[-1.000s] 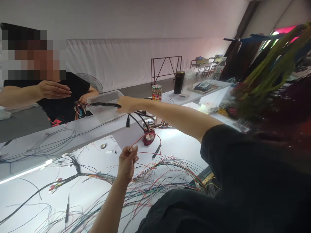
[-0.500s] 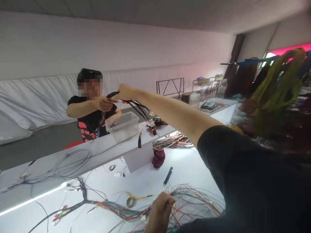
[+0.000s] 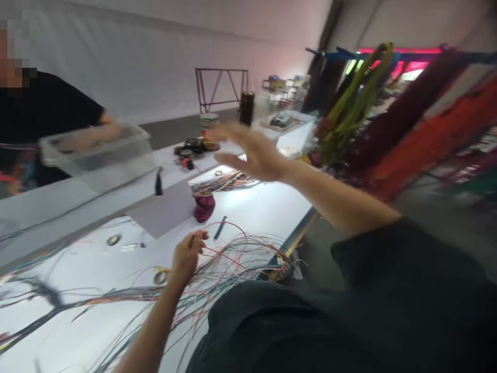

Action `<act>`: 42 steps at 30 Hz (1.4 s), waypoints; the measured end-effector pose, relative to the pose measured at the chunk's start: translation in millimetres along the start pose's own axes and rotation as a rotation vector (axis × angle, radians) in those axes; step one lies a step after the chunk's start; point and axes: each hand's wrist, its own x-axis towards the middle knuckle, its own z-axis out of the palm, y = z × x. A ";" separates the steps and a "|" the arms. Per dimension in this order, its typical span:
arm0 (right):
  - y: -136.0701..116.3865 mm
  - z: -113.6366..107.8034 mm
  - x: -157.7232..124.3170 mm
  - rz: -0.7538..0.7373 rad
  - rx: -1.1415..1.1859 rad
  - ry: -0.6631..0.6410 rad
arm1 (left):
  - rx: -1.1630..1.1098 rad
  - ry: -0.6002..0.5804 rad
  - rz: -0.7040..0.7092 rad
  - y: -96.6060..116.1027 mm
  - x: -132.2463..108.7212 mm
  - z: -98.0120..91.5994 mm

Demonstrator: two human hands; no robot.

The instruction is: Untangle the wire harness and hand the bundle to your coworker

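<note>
My right hand hangs in the air above the white table, fingers spread and holding nothing. My left hand rests lower down and pinches a thin red wire from the loose bundle of coloured wires on the table. A co-worker in a black shirt sits across the raised shelf at the left, with a forearm behind a clear plastic bin. The picture is blurred by motion.
A dark red pouch and a sheet of paper lie under the shelf. Tape rolls, a black pen-like tool, a jar and a black flask stand around. Hanging bundles of green and red cables fill the right.
My right hand has let go of the black cable bundle it passed to the co-worker and drawn back, open. My left hand has kept the red wire. The view swung right.
</note>
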 end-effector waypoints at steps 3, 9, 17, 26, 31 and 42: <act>44.9 41.6 -151.1 0.600 0.267 -0.284 | -0.017 -0.026 -0.011 9.1 34.5 11.0; 11.2 102.4 -395.6 1.443 0.328 -0.304 | -0.006 -0.015 -0.009 28.7 102.0 55.4; -66.0 220.1 -437.1 1.527 0.241 -0.476 | 0.827 -0.369 0.372 -33.1 97.6 147.3; -40.4 219.3 -453.9 1.657 0.052 -0.168 | 1.346 -0.692 0.642 -138.2 -47.3 157.3; -21.3 229.7 -470.8 1.818 0.008 -0.182 | 1.320 -0.606 0.572 -174.1 -44.5 129.3; -36.0 145.1 -450.1 1.501 0.087 -0.551 | 0.940 -0.451 0.649 -212.0 -5.2 105.2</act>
